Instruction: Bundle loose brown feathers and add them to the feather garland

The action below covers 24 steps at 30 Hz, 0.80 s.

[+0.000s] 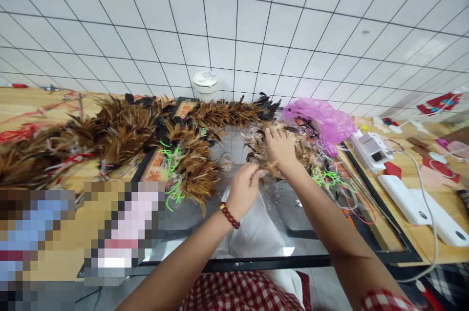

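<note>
My right hand [281, 149] lies palm down on a loose heap of brown and cream feathers [306, 147], its fingers slightly apart and their tips among the plumes. Just left of it, my left hand [242, 191], with a red beaded bracelet at the wrist, is closed with thumb and fingers together. Its fingertips meet the edge of the feathers; what they pinch is too small to make out. Bundles of brown feathers [200, 167] tied with green string [172, 174] lie left of my hands. A long feather strip [227, 113] runs behind them.
A glass panel with a black frame [271, 263] is set in the wooden table. Around it are a purple plastic bag [326, 120], a white lidded tub [205, 84], white devices with a cable [421, 208], and more feather garlands [120, 125] at left. A tiled wall stands behind.
</note>
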Each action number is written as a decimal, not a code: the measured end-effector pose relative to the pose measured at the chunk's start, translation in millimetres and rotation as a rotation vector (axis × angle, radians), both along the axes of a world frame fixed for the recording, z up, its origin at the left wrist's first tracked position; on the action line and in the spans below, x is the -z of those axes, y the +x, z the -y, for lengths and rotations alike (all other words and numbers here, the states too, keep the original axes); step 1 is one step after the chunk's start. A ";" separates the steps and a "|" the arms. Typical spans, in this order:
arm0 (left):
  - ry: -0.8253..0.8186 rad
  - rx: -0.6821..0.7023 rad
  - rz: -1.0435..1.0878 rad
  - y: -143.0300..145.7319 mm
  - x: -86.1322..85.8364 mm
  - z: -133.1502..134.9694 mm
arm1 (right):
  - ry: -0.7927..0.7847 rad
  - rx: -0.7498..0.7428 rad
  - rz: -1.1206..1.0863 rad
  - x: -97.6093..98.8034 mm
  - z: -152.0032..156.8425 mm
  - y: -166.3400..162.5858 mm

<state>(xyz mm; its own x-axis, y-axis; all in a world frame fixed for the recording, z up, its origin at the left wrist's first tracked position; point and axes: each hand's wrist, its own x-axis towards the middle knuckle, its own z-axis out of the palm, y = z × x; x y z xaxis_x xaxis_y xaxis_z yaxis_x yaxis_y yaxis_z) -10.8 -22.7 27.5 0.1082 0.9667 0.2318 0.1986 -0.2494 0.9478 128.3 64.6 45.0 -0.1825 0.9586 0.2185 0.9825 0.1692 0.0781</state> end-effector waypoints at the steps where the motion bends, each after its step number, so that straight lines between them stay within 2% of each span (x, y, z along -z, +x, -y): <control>1: -0.097 -0.051 0.112 -4.9 5.6 -1.6 | -0.054 -0.002 -0.015 -4.1 -11.3 -0.7; 4: -0.350 -0.133 0.414 -15.3 20.6 -9.6 | -0.160 0.032 -0.053 -4.4 -40.4 -11.8; 7: -0.465 -0.166 0.601 -19.9 27.6 -17.0 | -0.301 0.088 -0.072 4.9 -58.4 -26.2; 10: -0.521 -0.182 0.687 -22.5 28.6 -20.7 | -0.331 0.042 -0.109 5.5 -60.7 -26.5; 13: -0.572 -0.194 0.753 -23.7 27.5 -23.7 | -0.285 -0.089 -0.148 -6.6 -46.0 -6.3; 14: -0.588 -0.196 0.774 -23.5 27.0 -25.3 | -0.238 -0.207 -0.165 -11.1 -38.3 3.7; 16: -0.609 -0.205 0.812 -21.5 26.2 -29.6 | -0.183 -0.335 -0.120 -17.5 -20.9 25.4; 20: -0.611 -0.212 0.850 -12.2 27.2 -40.2 | -0.083 -0.282 -0.090 -18.9 10.3 61.3; 24: -0.605 -0.214 0.882 -0.8 26.7 -51.5 | -0.041 -0.300 -0.202 -18.9 22.9 67.4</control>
